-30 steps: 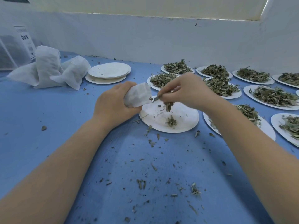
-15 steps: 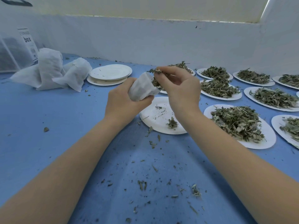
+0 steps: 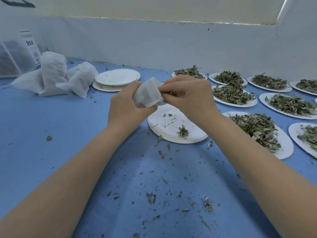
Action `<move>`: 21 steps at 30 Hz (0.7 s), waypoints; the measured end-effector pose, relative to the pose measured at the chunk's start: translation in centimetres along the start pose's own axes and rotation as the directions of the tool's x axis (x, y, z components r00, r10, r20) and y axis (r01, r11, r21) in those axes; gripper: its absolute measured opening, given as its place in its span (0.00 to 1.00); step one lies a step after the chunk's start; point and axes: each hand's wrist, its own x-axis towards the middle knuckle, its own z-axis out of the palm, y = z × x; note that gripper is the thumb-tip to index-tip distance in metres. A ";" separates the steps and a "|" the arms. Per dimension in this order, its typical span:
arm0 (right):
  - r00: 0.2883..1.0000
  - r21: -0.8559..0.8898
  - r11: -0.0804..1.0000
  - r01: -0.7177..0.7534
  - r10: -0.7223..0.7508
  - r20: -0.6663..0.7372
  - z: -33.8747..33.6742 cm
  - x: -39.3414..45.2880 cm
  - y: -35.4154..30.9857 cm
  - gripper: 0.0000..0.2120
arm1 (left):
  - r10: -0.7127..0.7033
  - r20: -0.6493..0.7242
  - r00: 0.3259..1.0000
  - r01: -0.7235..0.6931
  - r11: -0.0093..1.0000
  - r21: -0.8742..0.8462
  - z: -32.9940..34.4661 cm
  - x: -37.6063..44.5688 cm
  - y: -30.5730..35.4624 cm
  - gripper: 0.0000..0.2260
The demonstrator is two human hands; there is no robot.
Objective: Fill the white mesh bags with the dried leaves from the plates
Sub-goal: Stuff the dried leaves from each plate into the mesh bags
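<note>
Both hands at mesh bag (image 3: 147, 95); left hand (image 3: 126, 109) grips, right hand (image 3: 189, 97) pinches leaves.

Work surface: blue table top (image 3: 42, 127), matte, littered with small dark crumbs. Behind it a pale, white-painted wall (image 3: 154, 43) with a few dark specks runs the full width; above the wall sits a cream-yellow band (image 3: 154, 7), evenly lit. Upper right: a bright strip of light (image 3: 282, 10) along a slanted edge.
</note>
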 end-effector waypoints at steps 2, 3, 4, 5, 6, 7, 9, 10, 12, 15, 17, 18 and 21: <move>0.998 -0.049 0.999 0.021 -0.018 0.061 -0.2 0.2 0.0 0.09 | 0.080 0.007 0.997 -0.080 0.994 0.079 0.0 -0.3 0.2 0.17; 0.996 -0.071 0.997 0.012 -0.006 0.089 -0.2 0.2 -0.1 0.08 | 0.115 0.016 0.993 -0.116 0.985 0.125 0.1 -0.4 0.3 0.18; 0.993 -0.075 0.997 -0.010 0.019 0.117 -0.2 0.2 -0.2 0.08 | 0.152 0.025 0.988 -0.154 0.974 0.168 0.1 -0.6 0.5 0.20; 0.987 -0.050 0.997 -0.054 0.061 0.149 -0.3 0.3 -0.4 0.08 | 0.187 0.032 0.982 -0.190 0.962 0.196 0.2 -0.7 0.7 0.21; 0.974 -0.004 0.993 -0.116 0.115 0.193 -0.4 0.4 -0.6 0.08 | 0.207 0.035 0.978 -0.210 0.956 0.205 0.2 -0.8 0.8 0.22; 0.953 0.037 0.982 -0.183 0.168 0.253 -0.5 0.6 -0.8 0.10 | 0.206 0.034 0.978 -0.209 0.957 0.201 0.2 -0.8 0.9 0.22; 0.880 0.086 0.953 -0.289 0.229 0.416 -1.2 1.0 -1.1 0.15 | 0.180 0.034 0.983 -0.183 0.963 0.199 0.2 -0.6 0.8 0.22; 0.828 0.124 0.930 -0.347 0.241 0.507 -1.6 1.2 -1.1 0.19 | 0.168 0.039 0.985 -0.172 0.964 0.203 0.1 -0.5 0.6 0.22; 0.749 0.217 0.865 -0.453 0.237 0.619 -2.3 1.4 -1.0 0.23 | 0.158 0.053 0.986 -0.165 0.966 0.199 0.1 -0.4 0.4 0.21; 0.776 0.202 0.877 -0.436 0.252 0.578 -2.6 1.3 -1.1 0.19 | 0.163 0.062 0.985 -0.172 0.972 0.163 0.1 -0.4 0.4 0.21; 0.824 0.144 0.900 -0.412 0.301 0.480 -2.4 1.2 -0.9 0.14 | 0.174 0.061 0.983 -0.181 0.974 0.139 0.1 -0.5 0.5 0.21; 0.845 0.119 0.903 -0.412 0.330 0.421 -2.2 1.2 -0.8 0.13 | 0.184 0.059 0.981 -0.190 0.973 0.131 0.1 -0.6 0.6 0.21; 0.905 -0.008 0.936 -0.352 0.342 0.254 -1.1 0.9 -0.9 0.08 | 0.232 0.077 0.970 -0.241 0.959 0.148 0.3 -0.7 0.8 0.23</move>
